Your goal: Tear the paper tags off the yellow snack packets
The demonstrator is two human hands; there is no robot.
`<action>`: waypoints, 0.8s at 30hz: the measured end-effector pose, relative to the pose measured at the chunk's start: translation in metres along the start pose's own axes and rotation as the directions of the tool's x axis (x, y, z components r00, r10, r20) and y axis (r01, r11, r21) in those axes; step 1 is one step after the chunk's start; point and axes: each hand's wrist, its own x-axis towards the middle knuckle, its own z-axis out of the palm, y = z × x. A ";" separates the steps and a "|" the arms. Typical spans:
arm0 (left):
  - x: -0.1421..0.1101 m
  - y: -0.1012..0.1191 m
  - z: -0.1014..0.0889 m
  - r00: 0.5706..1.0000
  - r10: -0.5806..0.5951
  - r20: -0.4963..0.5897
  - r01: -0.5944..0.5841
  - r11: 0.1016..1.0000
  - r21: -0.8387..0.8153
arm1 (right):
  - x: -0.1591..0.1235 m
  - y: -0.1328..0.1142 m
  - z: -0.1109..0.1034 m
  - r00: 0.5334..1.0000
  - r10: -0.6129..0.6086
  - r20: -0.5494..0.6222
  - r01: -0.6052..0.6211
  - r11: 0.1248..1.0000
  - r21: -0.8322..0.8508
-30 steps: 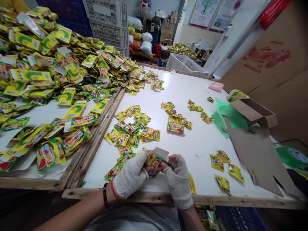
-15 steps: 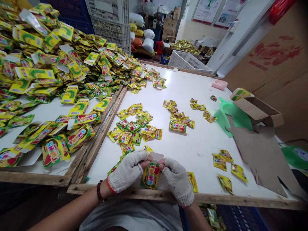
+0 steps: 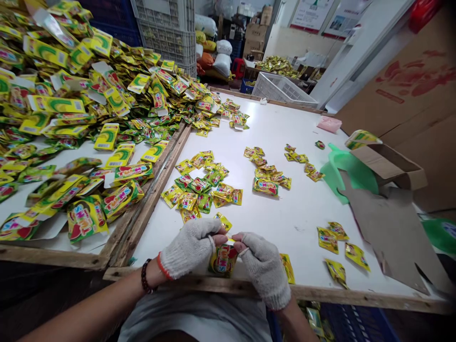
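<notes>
A small green and yellow printed candy box (image 3: 223, 262) stands between my hands at the table's front edge. My left hand (image 3: 192, 248), in a white knitted glove with bare fingertips, pinches the box's top left corner. On the top right corner, the thumb and fingers of my gloved right hand (image 3: 264, 267) are closed. A narrow strip of the top flap shows between the fingertips; the rest of it is hidden. Several yellow and green sachets (image 3: 199, 186) lie just beyond my left hand. Another yellow packet (image 3: 287, 269) is partly covered by my right hand.
A large heap of boxes and sachets (image 3: 117, 95) fills the left side, behind a wooden divider (image 3: 153, 199). Loose sachets (image 3: 328, 239) and flattened cardboard (image 3: 392, 232) lie at right, near a green plastic scoop (image 3: 347, 175). A white crate (image 3: 281, 90) stands at the back.
The pale top flap that stood up from the box is now folded down, with my fingertips closer together over it. The view has shifted slightly.
</notes>
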 end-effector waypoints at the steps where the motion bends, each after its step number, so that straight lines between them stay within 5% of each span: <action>1: 0.002 0.002 -0.001 1.000 -0.019 -0.002 0.019 1.000 0.022 | 0.002 -0.002 0.000 1.000 0.021 0.000 -0.021 1.000 -0.019; 4: 0.005 0.002 -0.005 0.999 -0.003 0.034 -0.001 0.995 0.095 | 0.008 -0.004 -0.001 0.998 0.063 0.021 -0.062 0.996 -0.057; 7: 0.000 -0.002 -0.009 0.979 0.150 0.136 -0.171 0.972 0.163 | 0.008 -0.003 -0.007 0.994 0.007 0.109 -0.005 1.000 -0.019; 11: -0.017 -0.006 -0.017 0.871 0.372 0.319 -0.472 0.816 0.335 | -0.003 0.002 -0.017 0.940 -0.225 0.256 0.221 0.974 0.045; 14: -0.024 0.001 -0.023 0.823 0.360 0.439 -0.544 0.721 0.430 | -0.013 0.008 -0.014 0.920 -0.296 0.257 0.310 0.951 -0.011; 17: -0.017 0.013 -0.027 0.810 0.319 0.492 -0.535 0.746 0.397 | -0.015 0.010 -0.001 0.951 -0.260 0.167 0.258 0.966 0.035; 20: 0.011 0.018 -0.023 0.866 0.340 0.366 -0.456 0.836 0.303 | -0.012 0.007 -0.007 0.997 -0.077 -0.005 0.077 0.991 0.112; 24: 0.084 0.018 0.004 0.905 0.405 0.129 -0.422 0.820 0.388 | -0.037 0.008 -0.085 0.922 0.133 -0.364 -0.165 0.985 -0.058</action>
